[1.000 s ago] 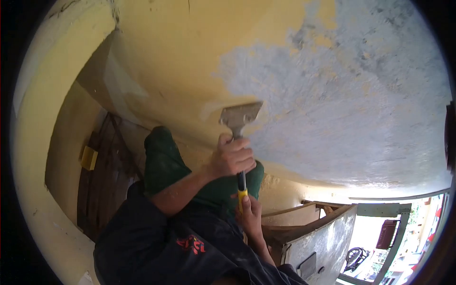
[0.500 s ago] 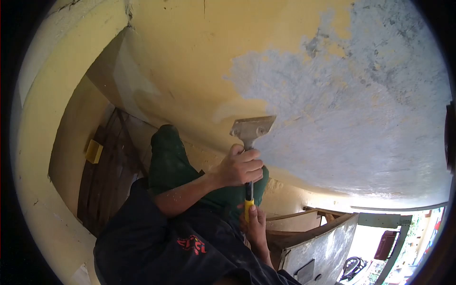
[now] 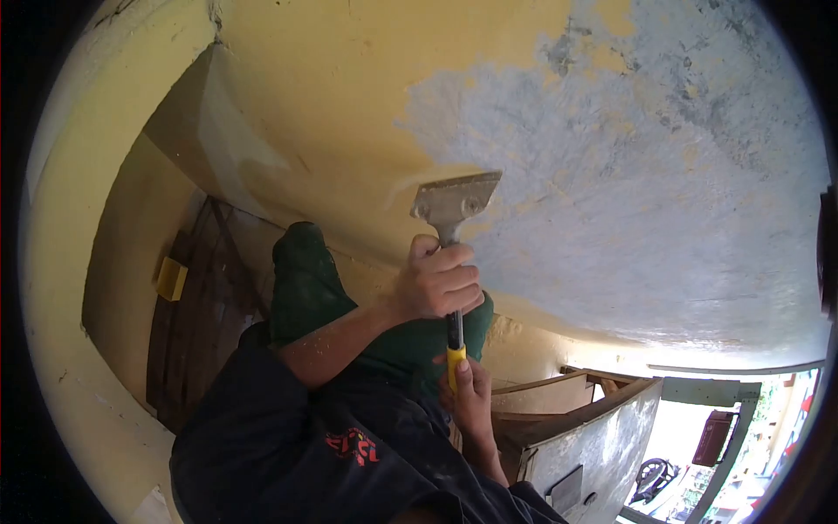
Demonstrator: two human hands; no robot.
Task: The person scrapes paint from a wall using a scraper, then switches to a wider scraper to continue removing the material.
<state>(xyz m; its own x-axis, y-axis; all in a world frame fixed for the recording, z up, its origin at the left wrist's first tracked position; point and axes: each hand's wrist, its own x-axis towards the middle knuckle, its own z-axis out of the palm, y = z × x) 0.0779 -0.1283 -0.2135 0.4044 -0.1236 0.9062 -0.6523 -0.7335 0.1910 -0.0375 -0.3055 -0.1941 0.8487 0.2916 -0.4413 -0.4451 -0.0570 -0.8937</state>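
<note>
A: What has changed in the last second?

B: The broad steel scraper with the black and yellow handle has slid up and a little to the left along the yellow-painted wall. Half a second ago its blade sat lower; now the edge lies right on the border between the yellow coat and the bare grey plaster patch.

A: So what does that tell you about the work?

B: I judge it to be a push stroke into paint that remains on the wall. The yellow just ahead of the blade is what the edge bites next, while the grey area to the right is already stripped, with only thin yellow flecks left.

A: How are the hands placed?

B: The left hand has its fingers clenched around the upper shaft, just below the blade. The right hand grasps the yellow end of the handle from beneath, fingers closed on it.

A: And the tool itself?

B: The blade is dull grey metal, wide and flat, tilted with its right corner higher, touching the wall. A green trouser knee sits behind the arms, and a grey metal door stands open lower right.
</note>
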